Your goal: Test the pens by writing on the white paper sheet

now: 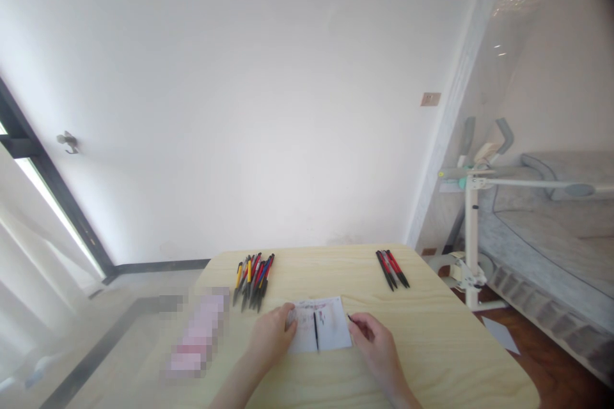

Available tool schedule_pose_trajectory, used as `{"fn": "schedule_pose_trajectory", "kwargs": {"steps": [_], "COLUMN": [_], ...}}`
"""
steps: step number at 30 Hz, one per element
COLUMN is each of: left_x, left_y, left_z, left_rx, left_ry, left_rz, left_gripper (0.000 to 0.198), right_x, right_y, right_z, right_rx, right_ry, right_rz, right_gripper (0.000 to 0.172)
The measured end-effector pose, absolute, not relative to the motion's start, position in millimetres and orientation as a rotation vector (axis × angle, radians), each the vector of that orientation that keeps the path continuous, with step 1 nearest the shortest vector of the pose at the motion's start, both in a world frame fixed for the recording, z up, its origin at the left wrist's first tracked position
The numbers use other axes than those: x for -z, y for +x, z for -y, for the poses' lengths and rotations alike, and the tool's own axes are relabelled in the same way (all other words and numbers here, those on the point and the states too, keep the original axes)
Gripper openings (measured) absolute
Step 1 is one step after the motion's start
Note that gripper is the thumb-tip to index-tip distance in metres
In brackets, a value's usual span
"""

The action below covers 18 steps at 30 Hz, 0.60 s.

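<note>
A white sheet of paper (pixel 334 330) with dark and reddish scribbles lies near the front of the table. Across its middle rests a thin black stick (pixel 316 332), like a pen refill. My left hand (pixel 271 336) is closed at the paper's left edge, thumb and forefinger on the sheet; its other fingers are hidden. Just off the right edge, my right hand (pixel 378 340) pinches a small dark piece (pixel 350 318), mostly covered by the fingers. Several pens (pixel 253 281) with yellow, red, blue and black parts lie bunched beyond my left hand. Several red, grey and black pens (pixel 392 270) lie at the far right.
The pale wooden table (pixel 326 268) has rounded corners and stands near a white wall (pixel 288 108). A blurred pink item (pixel 199 335) is at its left side. To the right are a white exercise machine (pixel 472 230) and a grey sofa (pixel 551 217).
</note>
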<state>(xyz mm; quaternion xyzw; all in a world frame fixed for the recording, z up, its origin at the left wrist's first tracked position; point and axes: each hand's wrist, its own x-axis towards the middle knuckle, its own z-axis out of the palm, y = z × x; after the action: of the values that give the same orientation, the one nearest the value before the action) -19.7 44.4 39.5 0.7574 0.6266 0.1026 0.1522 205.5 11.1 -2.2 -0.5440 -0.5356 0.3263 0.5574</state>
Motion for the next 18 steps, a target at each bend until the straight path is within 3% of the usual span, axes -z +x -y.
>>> {"fn": "schedule_pose_trajectory", "kwargs": {"steps": [18], "left_x": [-30], "left_y": [-28], "left_z": [-45], "left_rx": [-0.411], "left_ry": [2.172], "left_rz": [-1.745], "left_gripper": [0.027], "right_x": [8], "right_y": [208], "right_z": [-13], "right_rx": [-0.767], "right_ry": [-1.306], "right_rz": [1.318], "right_gripper": [0.024]}}
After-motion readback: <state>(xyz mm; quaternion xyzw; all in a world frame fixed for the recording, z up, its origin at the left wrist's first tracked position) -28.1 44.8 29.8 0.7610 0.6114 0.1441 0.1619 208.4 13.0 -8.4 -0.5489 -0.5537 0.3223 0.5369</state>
